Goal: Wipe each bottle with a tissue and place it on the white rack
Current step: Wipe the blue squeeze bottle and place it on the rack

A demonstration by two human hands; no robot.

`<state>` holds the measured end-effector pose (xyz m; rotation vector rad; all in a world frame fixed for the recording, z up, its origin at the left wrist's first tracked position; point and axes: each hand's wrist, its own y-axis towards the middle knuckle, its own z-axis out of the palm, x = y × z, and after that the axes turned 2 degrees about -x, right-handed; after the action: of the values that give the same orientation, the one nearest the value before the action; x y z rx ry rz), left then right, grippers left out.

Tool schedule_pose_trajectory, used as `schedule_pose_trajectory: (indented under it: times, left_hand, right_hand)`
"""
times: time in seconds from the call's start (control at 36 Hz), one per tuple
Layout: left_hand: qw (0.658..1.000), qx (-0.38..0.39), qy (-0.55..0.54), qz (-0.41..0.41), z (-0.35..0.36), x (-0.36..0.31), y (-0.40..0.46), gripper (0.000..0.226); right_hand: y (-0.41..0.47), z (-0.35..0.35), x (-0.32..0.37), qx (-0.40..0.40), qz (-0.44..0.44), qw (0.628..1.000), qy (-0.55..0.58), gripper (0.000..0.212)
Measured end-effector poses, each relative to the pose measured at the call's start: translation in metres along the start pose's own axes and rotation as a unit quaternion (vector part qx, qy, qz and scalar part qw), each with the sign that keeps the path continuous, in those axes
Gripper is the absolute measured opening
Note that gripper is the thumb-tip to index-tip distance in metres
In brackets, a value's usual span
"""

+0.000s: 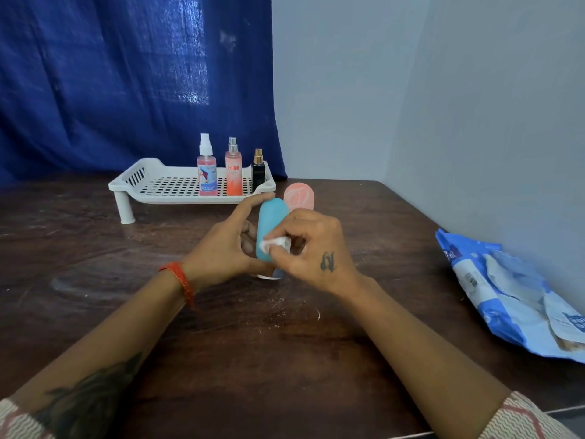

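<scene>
My left hand (pixel 228 245) grips a rounded blue bottle (pixel 270 223) held cap-down over the table's middle. My right hand (pixel 313 248) pinches a small white tissue (pixel 272 243) against the bottle's side. Just behind stands a pink rounded bottle (pixel 299 198), partly hidden by my right hand. The white rack (pixel 152 185) on short legs sits at the back. On its right part stand a pink spray bottle (pixel 207 172), an orange spray bottle (pixel 233 172) and a small black perfume bottle (pixel 258 171).
A blue and white tissue pack (pixel 512 296) lies at the table's right edge by the grey wall. A blue curtain (pixel 126 83) hangs behind the rack. The dark wooden table (pixel 95 264) carries white specks near its middle.
</scene>
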<state>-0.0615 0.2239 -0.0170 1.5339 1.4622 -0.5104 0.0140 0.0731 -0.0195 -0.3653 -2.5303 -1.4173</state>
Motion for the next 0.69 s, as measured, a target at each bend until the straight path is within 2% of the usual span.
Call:
schedule_pose_trajectory:
  times: [0.06, 0.11, 0.28, 0.42, 0.5, 0.69]
  left_hand:
    - [1.0, -0.001, 0.004, 0.005, 0.0, 0.0002, 0.0002, 0.108]
    - [1.0, -0.002, 0.012, 0.007, 0.0006, -0.0009, -0.0001, 0.108]
    - [1.0, -0.001, -0.013, -0.004, 0.0003, 0.0023, 0.0015, 0.11]
    - [1.0, -0.01, -0.008, 0.009, -0.0001, 0.0063, 0.0018, 0.106]
    - [1.0, -0.015, 0.005, 0.017, 0.0, 0.0051, 0.0014, 0.105]
    - [1.0, -0.006, 0.004, 0.018, 0.0002, 0.0009, 0.0005, 0.102]
  right_hand:
    - [0.003, 0.0028, -0.0007, -0.077, 0.006, 0.997, -0.026, 0.016]
    - [0.0052, 0.0051, -0.001, -0.102, 0.007, 0.993, -0.051, 0.02]
    - [0.0022, 0.006, 0.0, -0.004, -0.038, 0.996, -0.083, 0.024]
    - [0.001, 0.0021, 0.0045, 0.05, -0.079, 0.993, -0.069, 0.024]
    - [0.0007, -0.0001, 0.0058, 0.087, -0.072, 0.993, -0.035, 0.024]
    - [-0.0004, -0.002, 0.0052, 0.081, -0.041, 0.996, 0.007, 0.019]
